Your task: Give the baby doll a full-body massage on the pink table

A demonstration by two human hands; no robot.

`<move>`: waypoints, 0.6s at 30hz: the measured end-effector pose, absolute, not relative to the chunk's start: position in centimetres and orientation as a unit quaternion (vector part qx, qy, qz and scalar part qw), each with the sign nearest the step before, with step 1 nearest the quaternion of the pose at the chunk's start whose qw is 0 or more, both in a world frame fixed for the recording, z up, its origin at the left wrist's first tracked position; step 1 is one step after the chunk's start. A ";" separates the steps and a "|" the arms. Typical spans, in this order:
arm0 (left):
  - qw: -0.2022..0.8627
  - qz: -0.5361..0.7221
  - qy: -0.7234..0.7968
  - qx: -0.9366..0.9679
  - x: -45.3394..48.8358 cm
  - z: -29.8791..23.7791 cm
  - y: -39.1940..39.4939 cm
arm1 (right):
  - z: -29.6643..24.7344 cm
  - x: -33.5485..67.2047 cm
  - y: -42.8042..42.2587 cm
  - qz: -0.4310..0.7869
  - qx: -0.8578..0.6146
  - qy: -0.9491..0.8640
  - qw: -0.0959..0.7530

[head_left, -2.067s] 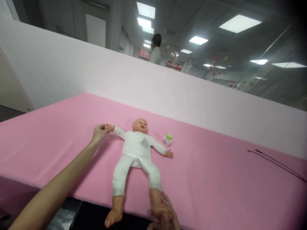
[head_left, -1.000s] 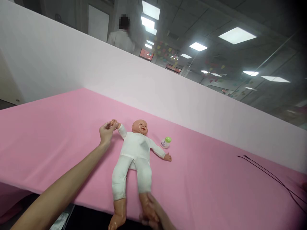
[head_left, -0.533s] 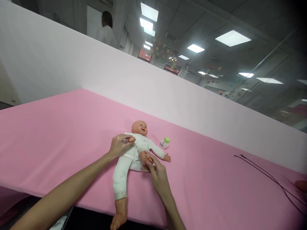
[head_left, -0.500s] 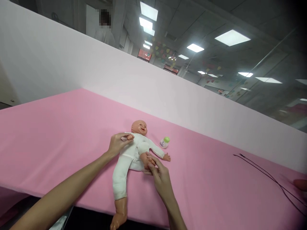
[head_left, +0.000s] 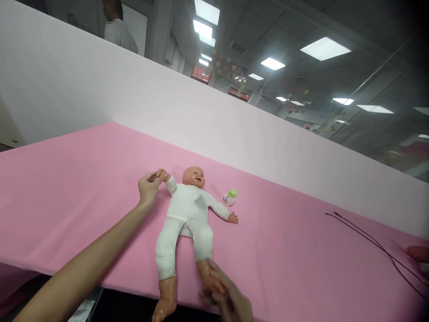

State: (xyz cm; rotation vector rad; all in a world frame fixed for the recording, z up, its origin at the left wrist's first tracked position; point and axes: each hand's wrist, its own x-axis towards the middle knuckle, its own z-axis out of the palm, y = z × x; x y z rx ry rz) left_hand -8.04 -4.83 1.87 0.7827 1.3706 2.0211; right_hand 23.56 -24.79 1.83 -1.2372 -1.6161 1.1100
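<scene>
A baby doll (head_left: 187, 203) in a white cloth suit lies on its back on the pink table cover (head_left: 288, 250), head away from me. My left hand (head_left: 149, 185) pinches the doll's small hand, raised out beside its head. Lower down, my right hand (head_left: 231, 293), blurred by motion, is closed around the doll's foot at the near table edge. That leg is stretched out toward me. The doll's other leg lies straight, its bare foot over the edge. Beside the doll's free arm stands a small baby bottle (head_left: 229, 197) with a green cap.
Thin black cables (head_left: 378, 245) run across the cover at the right, near a partly seen brownish object (head_left: 417, 253). A white partition (head_left: 214, 120) rises behind the table. Beyond it, at the upper left, a person (head_left: 119, 33) in a light top is visible.
My left hand has swung the doll's arm from its chest out to the left and up. My right hand has drawn the bent leg down straight toward me. The person behind moved left.
</scene>
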 end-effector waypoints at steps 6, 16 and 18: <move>0.245 0.657 0.521 0.487 -4.0 0.9 -6.8 | 6.3 19.4 -15.6 0.387 -0.445 -0.714 0.378; 0.282 0.706 0.494 0.422 -5.1 0.6 -5.6 | 5.6 21.4 -16.4 0.402 -0.441 -0.713 0.367; 0.293 0.753 0.489 0.328 -6.9 0.6 -4.6 | 4.3 23.5 -19.6 0.403 -0.442 -0.719 0.355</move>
